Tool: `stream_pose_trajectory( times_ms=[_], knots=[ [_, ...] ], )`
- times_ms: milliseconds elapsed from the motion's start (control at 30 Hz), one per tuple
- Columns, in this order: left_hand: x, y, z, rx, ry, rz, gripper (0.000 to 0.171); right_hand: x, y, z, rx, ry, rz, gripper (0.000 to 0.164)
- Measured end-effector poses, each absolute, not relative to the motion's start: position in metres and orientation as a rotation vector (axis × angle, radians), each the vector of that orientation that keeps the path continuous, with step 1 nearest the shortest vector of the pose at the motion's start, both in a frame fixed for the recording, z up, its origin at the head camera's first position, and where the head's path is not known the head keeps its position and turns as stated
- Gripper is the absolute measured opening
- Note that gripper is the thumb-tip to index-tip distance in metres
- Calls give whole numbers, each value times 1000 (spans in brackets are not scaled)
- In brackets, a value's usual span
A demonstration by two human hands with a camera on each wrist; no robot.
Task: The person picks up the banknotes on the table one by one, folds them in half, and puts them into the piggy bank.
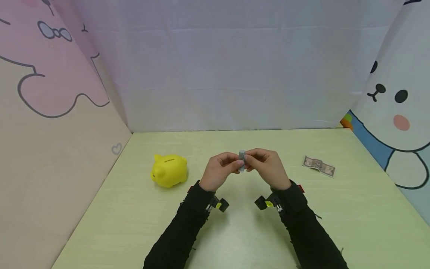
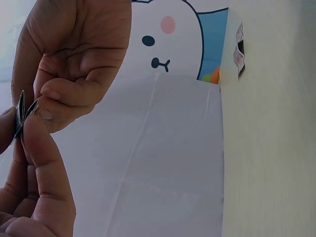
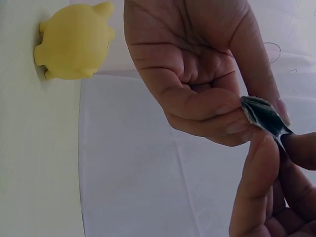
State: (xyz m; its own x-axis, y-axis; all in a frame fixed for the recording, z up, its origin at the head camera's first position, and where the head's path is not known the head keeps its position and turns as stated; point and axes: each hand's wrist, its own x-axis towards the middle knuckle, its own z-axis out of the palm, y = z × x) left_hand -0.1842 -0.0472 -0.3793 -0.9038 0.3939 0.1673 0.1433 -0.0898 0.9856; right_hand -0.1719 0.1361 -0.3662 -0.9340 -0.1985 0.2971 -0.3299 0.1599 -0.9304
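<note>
A small, tightly folded grey-green banknote [image 1: 242, 161] stands upright between both hands in the head view. My left hand [image 1: 220, 169] pinches it from the left between thumb and fingers. From the right, my right hand [image 1: 267, 166] pinches the same folded note, its fingertips almost meeting the left ones. Seen from the left wrist, the folded note [image 2: 22, 116] spreads at its top into a narrow V. In the right wrist view the note's layers [image 3: 264, 116] gape slightly, and fingers cover its lower part.
A yellow piggy bank [image 1: 169, 170] with a slot on top stands left of the hands on the pale table [image 1: 111, 231]. To the right lies a creased brownish banknote [image 1: 319, 166]. A white curtain [image 1: 235, 74] hangs behind the table, with cartoon-printed walls at both sides.
</note>
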Motion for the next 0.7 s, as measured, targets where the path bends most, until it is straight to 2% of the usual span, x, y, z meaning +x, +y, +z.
stream_pose_trajectory(
  times_ms=[300,700],
  knots=[
    [-183,-47,-378,589,1999,2129,20,-171,135,-364,490,-2315,1923,28],
    [-183,-46,-378,585,2033,2112,18,-171,135,-365,484,-2333,1879,26]
  ],
)
